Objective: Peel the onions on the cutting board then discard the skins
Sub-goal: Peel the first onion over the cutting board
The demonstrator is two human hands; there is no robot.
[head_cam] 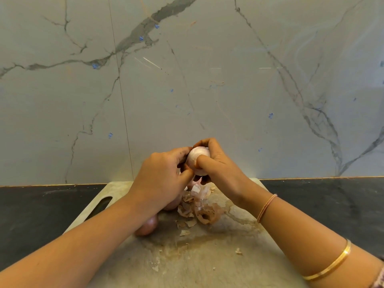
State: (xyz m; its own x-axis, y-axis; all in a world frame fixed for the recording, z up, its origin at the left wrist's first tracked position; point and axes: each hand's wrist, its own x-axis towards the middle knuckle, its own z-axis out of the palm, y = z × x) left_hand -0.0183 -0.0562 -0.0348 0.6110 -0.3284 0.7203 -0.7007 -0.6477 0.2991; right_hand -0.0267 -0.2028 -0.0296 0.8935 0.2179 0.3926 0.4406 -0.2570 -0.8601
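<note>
Nearest, on a stained cutting board (207,256) atop the dark bench (41,215): an unpeeled onion (148,225), half hidden under the left forearm, with loose skins (202,208) heaped at its 3 o'clock. Beyond, raised over the board's far edge: a pale, partly peeled onion (196,155), clasped by the left grip (164,179) from 9 o'clock and the right grip (222,165) from 3 o'clock. Behind, a veined marble wall (207,80).

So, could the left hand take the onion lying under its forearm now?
Probably not at once: the left hand and right hand both grip the pale onion. The brown onion lies bare on the cutting board, close below.
</note>
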